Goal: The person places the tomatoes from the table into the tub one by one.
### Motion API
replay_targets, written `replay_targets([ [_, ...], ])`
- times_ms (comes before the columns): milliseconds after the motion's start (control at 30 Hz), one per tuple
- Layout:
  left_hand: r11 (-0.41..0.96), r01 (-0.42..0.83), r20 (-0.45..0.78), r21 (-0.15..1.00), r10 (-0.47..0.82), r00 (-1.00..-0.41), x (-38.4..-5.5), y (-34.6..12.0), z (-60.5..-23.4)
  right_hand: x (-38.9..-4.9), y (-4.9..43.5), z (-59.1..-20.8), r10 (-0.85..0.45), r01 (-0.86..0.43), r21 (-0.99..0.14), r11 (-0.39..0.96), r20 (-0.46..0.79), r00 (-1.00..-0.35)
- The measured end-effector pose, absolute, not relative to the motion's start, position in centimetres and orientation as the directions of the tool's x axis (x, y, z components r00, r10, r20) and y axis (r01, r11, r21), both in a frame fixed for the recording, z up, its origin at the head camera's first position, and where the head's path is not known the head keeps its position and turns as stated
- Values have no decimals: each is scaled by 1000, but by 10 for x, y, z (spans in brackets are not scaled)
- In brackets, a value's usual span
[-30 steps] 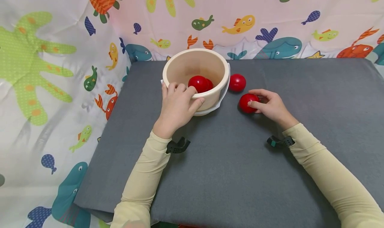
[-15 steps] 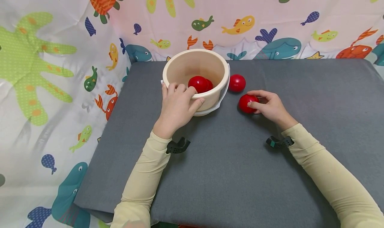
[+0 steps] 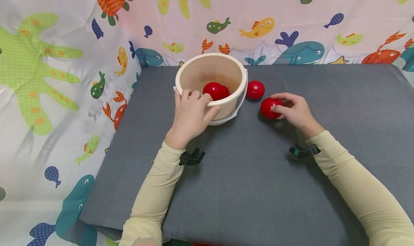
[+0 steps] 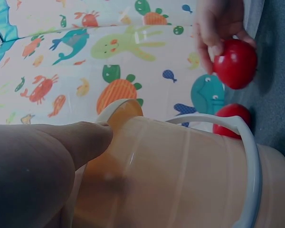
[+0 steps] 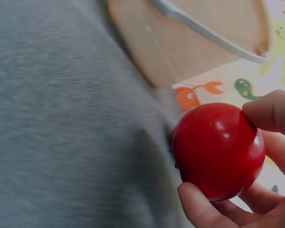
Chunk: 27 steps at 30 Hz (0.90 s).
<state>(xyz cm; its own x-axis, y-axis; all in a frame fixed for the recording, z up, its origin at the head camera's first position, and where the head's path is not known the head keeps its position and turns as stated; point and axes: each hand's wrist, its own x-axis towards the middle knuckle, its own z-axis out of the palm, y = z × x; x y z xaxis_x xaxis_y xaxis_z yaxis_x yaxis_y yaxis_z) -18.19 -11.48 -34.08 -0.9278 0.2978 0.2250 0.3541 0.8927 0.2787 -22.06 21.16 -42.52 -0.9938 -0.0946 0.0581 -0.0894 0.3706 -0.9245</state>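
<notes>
My left hand (image 3: 191, 114) grips the near rim of a cream bucket (image 3: 226, 107), fingers over the edge and thumb along the outside. Inside the bucket lie two red balls (image 3: 213, 90), one partly behind the other. To the right of the bucket, my right hand (image 3: 297, 111) holds a shiny red ball (image 5: 216, 149) between thumb and fingers, close over the table. Another red ball (image 3: 255, 90) rests on the table right beside the bucket. In the left wrist view the bucket's handle (image 4: 251, 166) partly covers that ball.
The grey cloth-covered table (image 3: 245, 188) carries everything. Behind it and to the left hangs a curtain (image 3: 181, 8) printed with sea animals. The white bucket handle (image 3: 242, 102) hangs down the right side. A dark wrist strap (image 3: 192, 157) sits on each arm.
My right hand has shifted slightly up and to the right with its red ball, which looks a little raised. The left hand and the bucket stay in place.
</notes>
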Motion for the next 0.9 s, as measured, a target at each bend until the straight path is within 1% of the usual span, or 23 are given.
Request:
replay_targets([
  [133, 895, 350, 216, 278, 296, -930, -182, -115, -340, -224, 216, -406, -64, -88, -912, 401, 68, -996],
  [400, 893, 349, 218, 282, 295, -930, -182, -114, -340, -240, 212, -353, -53, -185, -897, 401, 179, -982],
  [667, 891, 363, 244, 274, 300, -922, -182, -114, -340, -252, 176, -300, -86, -224, -897, 380, 207, -975],
  [900, 888, 368, 246, 277, 305, -920, -181, -114, -341, -261, 135, -282, -144, -247, -866, 434, 204, -968],
])
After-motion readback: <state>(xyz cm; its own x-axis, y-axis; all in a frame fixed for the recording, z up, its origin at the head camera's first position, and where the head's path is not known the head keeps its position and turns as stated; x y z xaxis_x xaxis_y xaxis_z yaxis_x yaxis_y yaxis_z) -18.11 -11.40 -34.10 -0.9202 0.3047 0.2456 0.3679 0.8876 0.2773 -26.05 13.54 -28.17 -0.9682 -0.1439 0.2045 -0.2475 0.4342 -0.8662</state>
